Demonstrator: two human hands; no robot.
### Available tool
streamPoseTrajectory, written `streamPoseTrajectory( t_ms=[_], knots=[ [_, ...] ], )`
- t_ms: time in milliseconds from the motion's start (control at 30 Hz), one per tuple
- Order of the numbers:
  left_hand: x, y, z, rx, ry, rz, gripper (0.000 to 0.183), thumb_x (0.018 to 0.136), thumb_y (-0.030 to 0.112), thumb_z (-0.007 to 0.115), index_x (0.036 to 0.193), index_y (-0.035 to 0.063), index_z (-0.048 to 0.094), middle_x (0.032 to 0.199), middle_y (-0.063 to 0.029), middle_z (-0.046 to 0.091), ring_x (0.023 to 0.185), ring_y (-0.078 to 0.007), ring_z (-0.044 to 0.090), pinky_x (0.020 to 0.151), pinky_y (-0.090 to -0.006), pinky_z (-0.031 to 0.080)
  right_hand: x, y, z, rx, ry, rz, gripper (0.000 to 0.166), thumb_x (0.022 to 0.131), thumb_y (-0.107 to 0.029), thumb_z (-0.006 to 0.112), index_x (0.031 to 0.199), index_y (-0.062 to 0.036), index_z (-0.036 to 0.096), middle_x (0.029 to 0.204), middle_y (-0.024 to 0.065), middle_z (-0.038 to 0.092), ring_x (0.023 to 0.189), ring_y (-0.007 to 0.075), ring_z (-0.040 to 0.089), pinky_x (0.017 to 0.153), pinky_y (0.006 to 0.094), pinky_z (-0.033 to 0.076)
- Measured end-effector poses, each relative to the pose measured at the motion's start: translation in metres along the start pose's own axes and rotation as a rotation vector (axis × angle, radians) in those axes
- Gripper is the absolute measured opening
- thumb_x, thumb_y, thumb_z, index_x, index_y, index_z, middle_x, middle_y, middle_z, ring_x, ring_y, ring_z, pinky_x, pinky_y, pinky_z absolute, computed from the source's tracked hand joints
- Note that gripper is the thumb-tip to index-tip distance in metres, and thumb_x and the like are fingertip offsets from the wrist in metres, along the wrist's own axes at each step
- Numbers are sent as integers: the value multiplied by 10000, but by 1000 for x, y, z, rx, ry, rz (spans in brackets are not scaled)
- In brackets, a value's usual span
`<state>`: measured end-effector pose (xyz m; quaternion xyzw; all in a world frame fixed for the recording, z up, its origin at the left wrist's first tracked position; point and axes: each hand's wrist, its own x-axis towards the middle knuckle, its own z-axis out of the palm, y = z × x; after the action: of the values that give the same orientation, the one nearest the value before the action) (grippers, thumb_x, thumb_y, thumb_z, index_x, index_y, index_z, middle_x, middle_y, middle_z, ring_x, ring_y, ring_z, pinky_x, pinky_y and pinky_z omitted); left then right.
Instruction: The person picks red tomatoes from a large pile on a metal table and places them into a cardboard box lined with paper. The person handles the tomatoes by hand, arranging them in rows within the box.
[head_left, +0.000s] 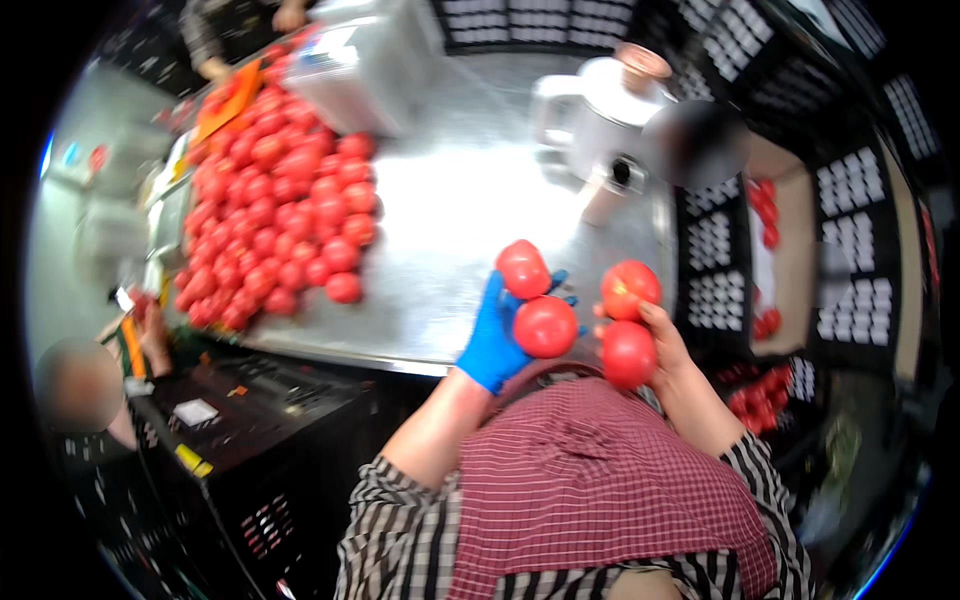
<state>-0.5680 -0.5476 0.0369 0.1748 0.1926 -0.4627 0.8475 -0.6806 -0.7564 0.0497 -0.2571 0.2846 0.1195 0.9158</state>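
My left hand (491, 341), in a blue glove, holds two red tomatoes, an upper tomato (523, 268) and a lower tomato (546, 327). Bare, my right hand (666, 341) grips two more, one tomato (631, 289) above another tomato (628, 354). Both hands are over the near edge of a metal table (442, 247), just in front of my checked apron (600, 480). On the table's left part lies a large heap of tomatoes (277, 210), apart from my hands.
A white lidded jug (600, 112) and a pinkish cup (604, 191) stand at the back right. Clear plastic containers (367, 75) are stacked behind the heap. Black crates (709, 300) line the right; a black crate (292, 420) stands left. Other people's hands (154, 337) work at the left.
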Motion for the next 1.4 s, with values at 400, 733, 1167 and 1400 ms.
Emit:
streamPoseTrajectory(
  t_ms=[400, 733, 1167, 1400],
  knots=[
    [-28, 265, -32, -87, 16, 849, 883, 851, 736, 497, 1452, 97, 400, 1444, -146, 473, 1320, -355, 458, 1133, -609, 319, 48, 42, 23, -84, -39, 99, 586, 860, -368, 691, 1296, -32, 492, 1125, 175, 650, 933, 319, 688, 788, 444, 589],
    [-87, 468, -115, -18, 149, 1069, 712, 908, 588, 546, 1490, 230, 346, 1553, -141, 317, 1366, -414, 372, 1013, -669, 426, 67, 36, 25, -31, 78, 21, 602, 857, -393, 698, 1306, -53, 485, 1109, 160, 638, 925, 309, 679, 747, 426, 595],
    [-84, 597, -155, 343, 730, 1086, 682, 890, 436, 618, 1475, 170, 391, 1510, -113, 416, 1323, -351, 443, 1018, -589, 428, 117, 36, 68, -43, 140, 102, 634, 881, -366, 646, 1382, -28, 452, 1279, 208, 598, 1047, 354, 657, 877, 485, 560],
    [-75, 670, -211, 445, 969, 984, 729, 901, 465, 642, 1497, 158, 357, 1522, -96, 402, 1348, -379, 425, 1030, -652, 378, 153, 35, 92, 42, -199, 159, 795, 868, -692, 554, 1330, -51, 468, 1136, 206, 598, 947, 340, 661, 767, 453, 587]
  ],
)
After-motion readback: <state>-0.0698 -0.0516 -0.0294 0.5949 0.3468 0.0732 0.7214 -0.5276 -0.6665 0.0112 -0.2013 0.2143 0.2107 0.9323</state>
